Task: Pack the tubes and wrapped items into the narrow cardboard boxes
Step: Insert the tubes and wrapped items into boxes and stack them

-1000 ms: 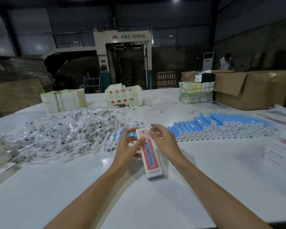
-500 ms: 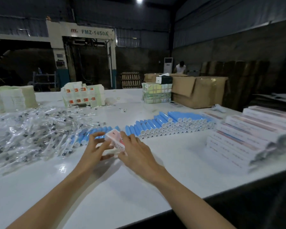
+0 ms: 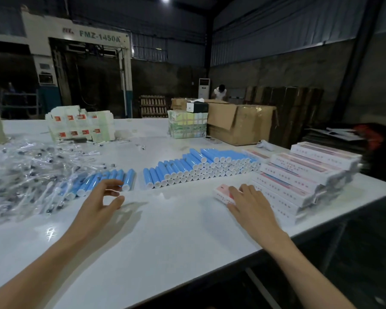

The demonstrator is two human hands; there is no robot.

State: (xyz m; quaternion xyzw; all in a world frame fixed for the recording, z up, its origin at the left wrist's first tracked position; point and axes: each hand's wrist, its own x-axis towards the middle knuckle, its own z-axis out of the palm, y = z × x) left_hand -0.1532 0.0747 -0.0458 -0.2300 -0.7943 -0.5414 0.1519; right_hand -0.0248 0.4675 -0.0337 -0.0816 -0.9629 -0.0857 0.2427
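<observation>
My right hand holds a narrow pink and white box just left of the stack of filled boxes at the table's right edge. My left hand hovers with loosely curled fingers and nothing in it, just in front of a short row of blue tubes. A longer stacked row of blue tubes lies in the middle. A big heap of clear wrapped items covers the left side.
The white table ends at a dark drop on the right. At the back stand bundles of flat white cartons, a taped bundle and a large brown cardboard box. A person works far behind.
My view has swung right. My right hand carried the narrow box from the centre over to the stack of filled boxes. My left hand let go and now hangs near the short tube row.
</observation>
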